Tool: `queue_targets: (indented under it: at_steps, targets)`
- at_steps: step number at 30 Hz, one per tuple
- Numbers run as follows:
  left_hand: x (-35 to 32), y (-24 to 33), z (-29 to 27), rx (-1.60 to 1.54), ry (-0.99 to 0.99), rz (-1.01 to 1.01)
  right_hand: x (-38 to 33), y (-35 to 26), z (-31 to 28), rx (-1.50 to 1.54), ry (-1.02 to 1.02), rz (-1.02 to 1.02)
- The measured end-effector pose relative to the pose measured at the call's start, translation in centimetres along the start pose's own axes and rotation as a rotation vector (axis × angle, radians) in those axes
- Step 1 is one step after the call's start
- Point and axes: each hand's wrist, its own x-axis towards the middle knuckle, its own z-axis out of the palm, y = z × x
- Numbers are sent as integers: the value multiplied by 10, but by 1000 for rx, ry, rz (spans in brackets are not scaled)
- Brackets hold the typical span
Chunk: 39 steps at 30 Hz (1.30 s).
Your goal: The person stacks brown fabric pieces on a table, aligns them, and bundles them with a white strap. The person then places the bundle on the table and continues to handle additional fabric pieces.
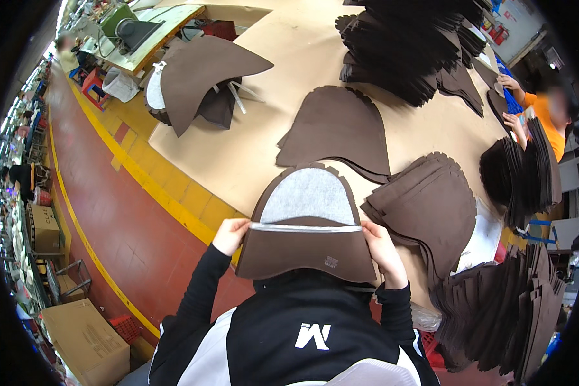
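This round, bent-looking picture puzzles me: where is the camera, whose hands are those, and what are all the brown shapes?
The camera sits on a worker's head and looks down, and its wide lens bends the edges. The left hand and right hand are that person's own. Together they hold up a brown cut piece with a grey felt lining, one hand at each side. On the tan table lie more brown pieces, singly and in stacks. Another person in an orange top works at the far right.

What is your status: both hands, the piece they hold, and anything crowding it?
Left hand and right hand grip the brown cut piece by its side edges. Grey lining patch faces up. Brown stack close on the right, not touching.
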Motion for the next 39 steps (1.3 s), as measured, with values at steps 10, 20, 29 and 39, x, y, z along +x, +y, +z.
queue_targets:
  at_steps: [10, 20, 29, 39]
  targets:
    - [10, -55, 21, -575, -152, 12, -3, -14, 1, -410, 184, -178]
    - [13, -58, 28, -766, -141, -102, 1, -51, -2, -100, -148, 229]
    - [16, -78, 37, -741, -104, -111, 10, -39, -4, 106, -260, 217]
    - [28, 5, -10, -816, -67, 292, 29, -81, 19, 169, -231, -131]
